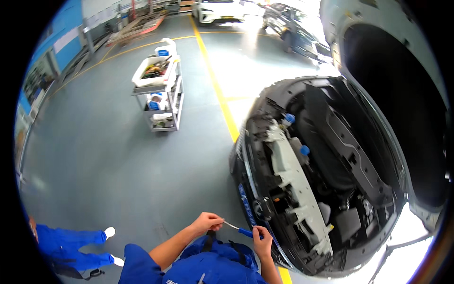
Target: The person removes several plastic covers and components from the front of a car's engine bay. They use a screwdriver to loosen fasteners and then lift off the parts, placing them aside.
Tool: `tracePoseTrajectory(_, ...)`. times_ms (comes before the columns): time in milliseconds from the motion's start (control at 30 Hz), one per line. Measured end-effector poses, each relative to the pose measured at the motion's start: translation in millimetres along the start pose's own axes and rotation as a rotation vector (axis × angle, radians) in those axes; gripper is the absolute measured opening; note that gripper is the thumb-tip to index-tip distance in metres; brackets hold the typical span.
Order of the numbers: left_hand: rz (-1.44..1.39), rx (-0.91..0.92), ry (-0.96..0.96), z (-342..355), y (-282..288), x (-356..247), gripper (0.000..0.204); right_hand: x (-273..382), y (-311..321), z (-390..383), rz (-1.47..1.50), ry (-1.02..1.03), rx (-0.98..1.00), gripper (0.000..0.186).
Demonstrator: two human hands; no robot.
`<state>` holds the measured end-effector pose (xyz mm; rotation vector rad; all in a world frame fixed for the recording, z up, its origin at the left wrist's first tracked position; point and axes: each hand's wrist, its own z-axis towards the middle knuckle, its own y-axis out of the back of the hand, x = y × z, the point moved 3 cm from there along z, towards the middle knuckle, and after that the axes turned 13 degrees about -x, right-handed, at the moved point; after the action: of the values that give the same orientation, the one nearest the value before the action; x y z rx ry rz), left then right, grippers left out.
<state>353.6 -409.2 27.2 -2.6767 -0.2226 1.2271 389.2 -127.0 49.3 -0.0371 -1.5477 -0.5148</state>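
Observation:
A screwdriver with a thin metal shaft and a blue handle (245, 232) is held level in front of my body, beside the front bumper of a dark car (246, 203). The fingers of my left hand (208, 222) pinch the end of its shaft. At the other end, my right hand (262, 242) is closed on the handle and covers part of it. The car's hood (388, 66) stands raised. Inside the engine bay, a pale front crossmember (295, 184) and a blue cap (305, 150) are visible.
A grey trolley (156, 89) carries a white tub of tools (151, 71). Another person in blue work clothes (71, 244) is at the lower left. A yellow line (213, 75) crosses the floor. A white car (220, 10) and another dark car (298, 28) are parked farther back.

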Motion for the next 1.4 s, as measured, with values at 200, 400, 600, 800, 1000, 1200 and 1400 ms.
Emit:
tracePoseTrajectory(200, 0.085, -0.108, 0.025, -38.9, 118.3, -18.2, 0.024, 55.2, -158.5, 39.5, 0.116, -0.166, 0.176, 0.020)
tracePoseTrajectory(400, -0.050, -0.181, -0.018, 10.6, 157.0, -48.7, 0.021, 76.6, -290.1, 95.4, 0.305, -0.457, 0.639, 0.014)
tracePoseTrajectory(600, -0.149, -0.216, -0.263, 112.4, 202.9, -142.9, 0.021, 107.5, -442.3, 168.0, 0.266, -0.415, 1.127, 0.021)
tracePoseTrajectory(800, -0.139, -0.347, -0.386, 197.2, 297.8, -301.2, 0.026, 198.8, -602.5, 307.5, 0.236, -0.326, 1.336, 0.030)
tracePoseTrajectory(1000, -0.156, -0.410, -0.506, 278.0, 385.7, -416.3, 0.028, 257.4, -756.7, 408.6, 0.091, -0.153, 1.402, 0.029)
tracePoseTrajectory(1200, -0.076, -0.450, -0.540, 386.9, 468.0, -472.3, 0.031, 274.6, -891.3, 463.5, -0.081, -0.116, 1.190, 0.024)
tracePoseTrajectory(1400, 0.138, -0.426, -0.490, 485.0, 578.2, -578.9, 0.030, 295.9, -1022.3, 539.6, -0.175, 0.010, 1.024, 0.025)
